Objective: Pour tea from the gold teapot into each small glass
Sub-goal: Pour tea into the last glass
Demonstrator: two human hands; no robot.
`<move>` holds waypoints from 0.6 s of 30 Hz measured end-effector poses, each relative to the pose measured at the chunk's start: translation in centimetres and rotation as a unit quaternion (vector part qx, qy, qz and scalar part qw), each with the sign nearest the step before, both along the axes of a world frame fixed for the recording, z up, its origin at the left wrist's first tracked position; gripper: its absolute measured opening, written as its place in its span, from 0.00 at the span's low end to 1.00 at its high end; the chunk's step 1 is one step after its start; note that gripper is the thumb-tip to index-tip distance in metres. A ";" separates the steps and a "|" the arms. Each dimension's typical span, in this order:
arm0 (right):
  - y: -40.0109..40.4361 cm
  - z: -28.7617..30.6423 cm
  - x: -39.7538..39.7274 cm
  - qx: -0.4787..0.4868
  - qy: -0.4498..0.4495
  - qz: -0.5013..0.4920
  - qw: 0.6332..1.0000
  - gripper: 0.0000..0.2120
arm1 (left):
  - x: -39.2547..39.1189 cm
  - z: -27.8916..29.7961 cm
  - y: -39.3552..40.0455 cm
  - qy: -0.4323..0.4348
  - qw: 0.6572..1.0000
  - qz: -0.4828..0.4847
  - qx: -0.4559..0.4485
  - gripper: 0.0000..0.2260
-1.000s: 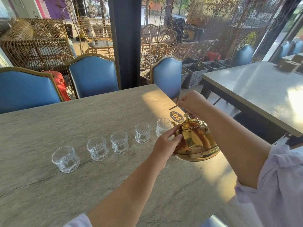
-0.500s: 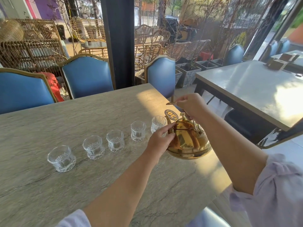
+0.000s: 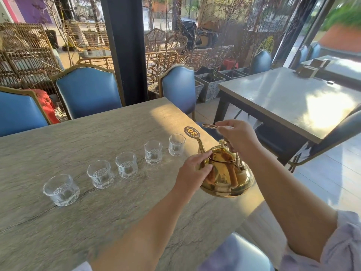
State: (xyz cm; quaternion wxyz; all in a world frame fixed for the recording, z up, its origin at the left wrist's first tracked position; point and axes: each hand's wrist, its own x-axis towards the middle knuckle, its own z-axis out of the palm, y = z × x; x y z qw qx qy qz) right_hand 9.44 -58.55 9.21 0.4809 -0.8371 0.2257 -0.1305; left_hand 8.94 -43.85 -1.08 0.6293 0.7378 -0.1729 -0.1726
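I see right hand [image 3: 239, 136] gripping round gold metal teapot [image 3: 226, 173] by its handle; left hand [image 3: 192, 173] half-open, steadying its side (five clear cut-glass cups [image 3: 127, 167] look empty).

A round, shiny gold metal teapot [image 3: 226, 173] hangs from its thin hoop handle, lifted just above the right end of the grey stone tabletop. Its domed lid with a small knob is on, and its curved spout points toward the far glasses. Five small clear cut-glass tumblers [image 3: 126, 167] stand upright in a diagonal row to the teapot's left, all looking empty. The farthest glass [image 3: 176, 144] sits just beside the spout.
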 end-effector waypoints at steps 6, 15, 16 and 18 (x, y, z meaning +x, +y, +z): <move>-0.5 -0.7 -1.9 -0.037 0.032 0.010 0.999 0.12 | -2.1 -1.6 -1.2 0.063 0.997 0.004 -0.051 0.18; -0.5 -0.5 -2.5 -0.087 0.095 0.041 0.991 0.12 | -4.1 -2.6 -2.3 0.125 0.989 0.007 -0.075 0.20; -0.4 -0.5 -2.4 -0.094 0.103 0.045 0.989 0.12 | -4.1 -2.6 -2.3 0.133 0.988 0.006 -0.078 0.19; -0.3 -0.4 -2.1 -0.108 0.119 0.050 0.986 0.12 | -4.2 -2.6 -2.3 0.157 0.984 0.008 -0.079 0.18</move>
